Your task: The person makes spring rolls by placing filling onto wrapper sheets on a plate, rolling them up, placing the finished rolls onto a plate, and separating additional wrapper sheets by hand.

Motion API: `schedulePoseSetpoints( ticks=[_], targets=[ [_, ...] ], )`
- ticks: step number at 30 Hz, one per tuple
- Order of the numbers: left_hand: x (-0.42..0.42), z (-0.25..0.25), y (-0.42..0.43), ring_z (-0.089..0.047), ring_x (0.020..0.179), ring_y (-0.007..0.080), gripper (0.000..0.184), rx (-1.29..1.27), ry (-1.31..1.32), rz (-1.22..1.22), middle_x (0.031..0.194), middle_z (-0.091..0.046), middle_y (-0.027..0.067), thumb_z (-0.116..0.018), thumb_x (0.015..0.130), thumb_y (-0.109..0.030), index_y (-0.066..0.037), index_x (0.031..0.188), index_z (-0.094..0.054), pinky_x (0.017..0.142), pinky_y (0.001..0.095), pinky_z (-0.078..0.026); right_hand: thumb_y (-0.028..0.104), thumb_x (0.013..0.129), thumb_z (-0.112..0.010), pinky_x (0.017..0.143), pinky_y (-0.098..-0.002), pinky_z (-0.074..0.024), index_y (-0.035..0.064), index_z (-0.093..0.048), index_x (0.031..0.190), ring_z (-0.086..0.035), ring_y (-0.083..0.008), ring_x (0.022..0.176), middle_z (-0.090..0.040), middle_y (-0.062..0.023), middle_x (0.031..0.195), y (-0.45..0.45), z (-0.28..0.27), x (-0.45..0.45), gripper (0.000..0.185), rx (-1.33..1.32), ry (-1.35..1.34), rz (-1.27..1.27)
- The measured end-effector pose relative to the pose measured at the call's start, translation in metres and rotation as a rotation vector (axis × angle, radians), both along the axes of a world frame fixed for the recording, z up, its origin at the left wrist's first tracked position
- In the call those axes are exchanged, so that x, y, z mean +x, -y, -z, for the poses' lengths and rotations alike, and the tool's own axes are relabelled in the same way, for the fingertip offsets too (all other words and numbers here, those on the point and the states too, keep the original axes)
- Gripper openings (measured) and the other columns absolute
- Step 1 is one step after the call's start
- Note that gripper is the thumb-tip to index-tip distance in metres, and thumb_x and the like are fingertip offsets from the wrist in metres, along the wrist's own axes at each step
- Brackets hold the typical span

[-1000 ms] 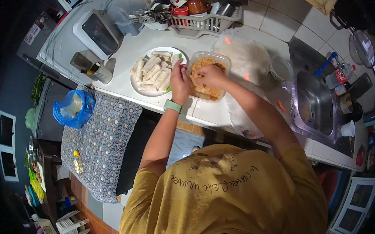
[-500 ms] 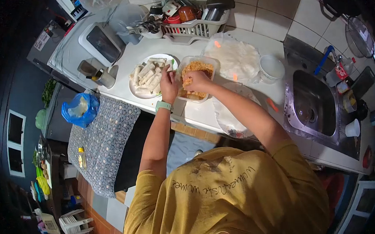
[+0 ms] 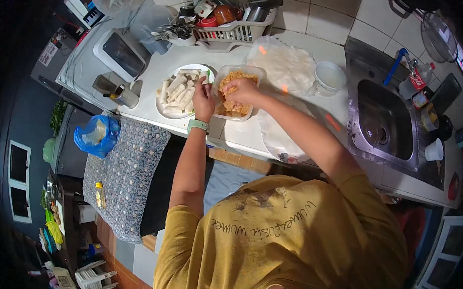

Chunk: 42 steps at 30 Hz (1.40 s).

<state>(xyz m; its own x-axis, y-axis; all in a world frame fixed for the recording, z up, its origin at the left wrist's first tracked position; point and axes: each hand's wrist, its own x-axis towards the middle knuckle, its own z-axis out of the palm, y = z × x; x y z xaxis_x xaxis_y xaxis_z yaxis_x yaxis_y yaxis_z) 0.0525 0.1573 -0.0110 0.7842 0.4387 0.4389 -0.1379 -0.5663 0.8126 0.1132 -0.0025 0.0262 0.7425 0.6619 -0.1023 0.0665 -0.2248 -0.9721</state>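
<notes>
My right hand (image 3: 243, 90) is inside a clear plastic tub (image 3: 259, 71), its fingers closed around some orange-brown shredded filling (image 3: 244, 73). More of the filling lies in the tub around it. My left hand (image 3: 203, 100), with a pale green watch on the wrist, is upright at the tub's left side, fingers apart and slightly bent. I cannot tell whether it touches the rim. Left of it, a white plate (image 3: 162, 109) is piled with pale rolled wrappers (image 3: 177, 90). A round white wrapper sheet (image 3: 280, 131) lies to the right, partly under my right forearm.
A stack of thin wrappers (image 3: 285, 66) lies behind, beside a white bucket (image 3: 330, 77). The dish rack (image 3: 236, 33) stands against the tiles. At right is the metal sink (image 3: 384, 118); at left are a cutlery tin (image 3: 128, 97) and a blue bag (image 3: 99, 143) on a patterned cover.
My right hand has lifted slightly and turned within the tub, with filling now showing at its fingers. My left hand stays beside the tub. The view has shifted a little.
</notes>
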Motion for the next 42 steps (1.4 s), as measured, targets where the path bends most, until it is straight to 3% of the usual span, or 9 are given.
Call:
schedulePoseSetpoints(
  ticks=[5, 8, 10, 12, 16, 27, 30, 33, 42],
  targets=[
    [-0.002, -0.006, 0.005, -0.062, 0.083, 0.0223, 0.027, 0.049, 0.049, -0.012, 0.09, -0.064, 0.0154, -0.047, 0.095, -0.012, -0.002, 0.12, -0.049, 0.074, 0.0311, -0.048, 0.014, 0.076, -0.07, 0.056, -0.0225, -0.0474, 0.0044, -0.062, 0.105, -0.056, -0.0071, 0.062, -0.063, -0.0019, 0.08, 0.069, -0.04, -0.011, 0.032, -0.08, 0.083, -0.158],
    [-0.008, -0.017, 0.017, -0.057, 0.091, 0.0312, 0.029, 0.379, 0.23, -0.064, 0.098, -0.061, 0.0183, -0.051, 0.089, -0.008, -0.001, 0.117, -0.051, 0.082, 0.0386, -0.044, 0.015, 0.075, -0.07, 0.07, -0.0274, -0.0475, 0.0038, -0.061, 0.107, -0.057, -0.0095, 0.079, -0.062, -0.0024, 0.087, 0.13, -0.023, -0.02, 0.035, -0.159, 0.467, -0.386],
    [-0.026, -0.045, 0.048, -0.054, 0.094, 0.0356, 0.027, 0.373, 0.279, 0.049, 0.1, -0.06, 0.019, -0.055, 0.086, -0.009, -0.001, 0.112, -0.054, 0.085, 0.0412, -0.042, 0.015, 0.074, -0.069, 0.076, -0.0306, -0.0465, 0.0055, -0.061, 0.104, -0.058, -0.014, 0.087, -0.062, -0.0054, 0.091, 0.163, -0.011, -0.04, 0.032, -0.317, 0.411, -0.319],
    [-0.039, -0.054, 0.077, -0.056, 0.09, 0.0348, 0.024, 0.336, 0.322, 0.181, 0.095, -0.061, 0.0175, -0.059, 0.084, -0.012, 0.0, 0.105, -0.059, 0.081, 0.0404, -0.044, 0.014, 0.074, -0.068, 0.074, -0.0324, -0.0474, 0.0066, -0.062, 0.1, -0.06, -0.0186, 0.085, -0.062, -0.0081, 0.09, 0.188, 0.018, -0.047, 0.028, -0.381, 0.756, -0.268],
    [-0.063, -0.053, 0.129, -0.06, 0.083, 0.0323, 0.022, 0.287, 0.07, 0.65, 0.09, -0.063, 0.0155, -0.065, 0.08, -0.018, -0.004, 0.098, -0.064, 0.074, 0.0387, -0.048, 0.013, 0.079, -0.065, 0.07, -0.0329, -0.0474, 0.0089, -0.063, 0.1, -0.061, -0.0236, 0.078, -0.062, -0.0102, 0.085, 0.201, 0.011, -0.073, 0.022, -0.286, 0.47, -0.069],
    [-0.068, 0.0, 0.182, -0.06, 0.069, 0.0294, 0.017, 0.367, -0.143, 0.636, 0.073, -0.063, 0.0099, -0.069, 0.076, -0.025, -0.01, 0.085, -0.068, 0.067, 0.0377, -0.049, 0.003, 0.073, -0.065, 0.072, -0.0353, -0.0482, 0.0063, -0.068, 0.084, -0.061, -0.0258, 0.081, -0.066, -0.0088, 0.081, 0.217, 0.059, -0.05, 0.012, -0.242, 0.852, -0.127],
    [-0.07, -0.002, 0.18, -0.06, 0.076, 0.0316, 0.026, 0.426, -0.179, 0.671, 0.079, -0.063, 0.0129, -0.07, 0.074, -0.024, -0.008, 0.094, -0.066, 0.071, 0.0388, -0.049, 0.006, 0.072, -0.067, 0.078, -0.0355, -0.0475, 0.0067, -0.067, 0.095, -0.061, -0.0262, 0.089, -0.065, -0.0091, 0.091, 0.221, 0.049, -0.044, 0.023, -0.231, 0.798, -0.216],
    [-0.077, -0.004, 0.183, -0.058, 0.084, 0.0352, 0.043, 0.424, -0.21, 0.577, 0.088, -0.061, 0.0169, -0.072, 0.071, -0.025, -0.005, 0.107, -0.059, 0.077, 0.0404, -0.047, 0.01, 0.065, -0.075, 0.095, -0.036, -0.0399, 0.0097, -0.049, 0.125, -0.048, -0.0284, 0.115, -0.051, -0.0104, 0.123, 0.228, 0.02, -0.042, 0.065, -0.311, 0.655, -0.353],
    [-0.062, -0.006, 0.16, -0.058, 0.089, 0.0333, 0.059, 0.44, -0.245, 0.802, 0.092, -0.063, 0.0143, -0.077, 0.063, -0.019, -0.003, 0.115, -0.054, 0.08, 0.0401, -0.046, 0.014, 0.067, -0.077, 0.09, -0.0367, -0.0443, 0.008, -0.044, 0.128, -0.053, -0.0281, 0.105, -0.047, -0.0128, 0.122, 0.223, 0.0, -0.071, 0.07, -0.465, 0.51, -0.324]
  ],
)
